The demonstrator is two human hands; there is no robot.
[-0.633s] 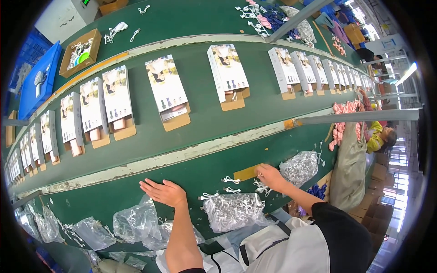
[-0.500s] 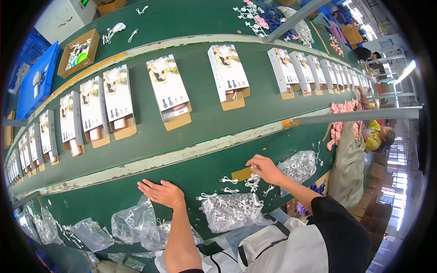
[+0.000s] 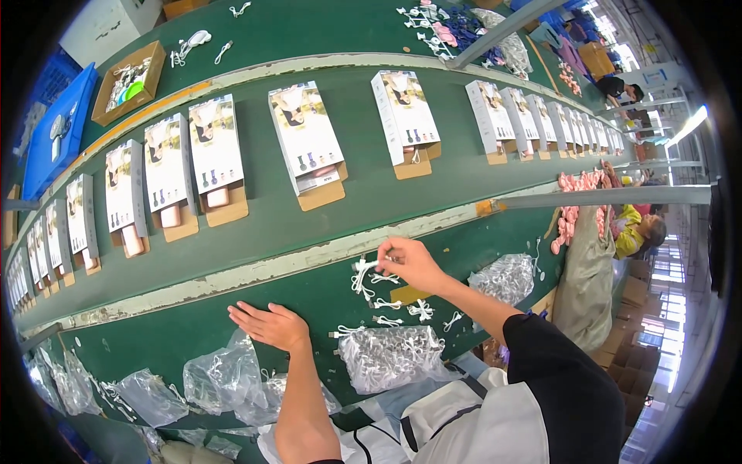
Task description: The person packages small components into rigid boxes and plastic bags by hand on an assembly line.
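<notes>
My right hand (image 3: 411,261) is raised over the near green ledge, pinching a bundled white cable (image 3: 362,272) that dangles from its fingers. Several more white cable bundles (image 3: 421,310) lie on the ledge below it, next to a clear bag of cables (image 3: 386,356). Resting flat on the ledge with fingers apart, my left hand (image 3: 269,325) holds nothing and sits just above crumpled clear bags (image 3: 224,377). On the green conveyor belt (image 3: 270,224) beyond, white product boxes with open cardboard trays pass in a row; the nearest are one box (image 3: 307,141) and another (image 3: 403,119).
Another bag of cables (image 3: 506,278) lies at the ledge's right end. A cardboard box (image 3: 131,80) and a blue crate (image 3: 58,127) sit beyond the belt at the left. A metal rail (image 3: 595,199) crosses at the right, where another person (image 3: 638,230) works beside pink parts.
My right hand has lifted a white cable bundle off the ledge and moved it left and up toward the belt. My left hand has stayed in place.
</notes>
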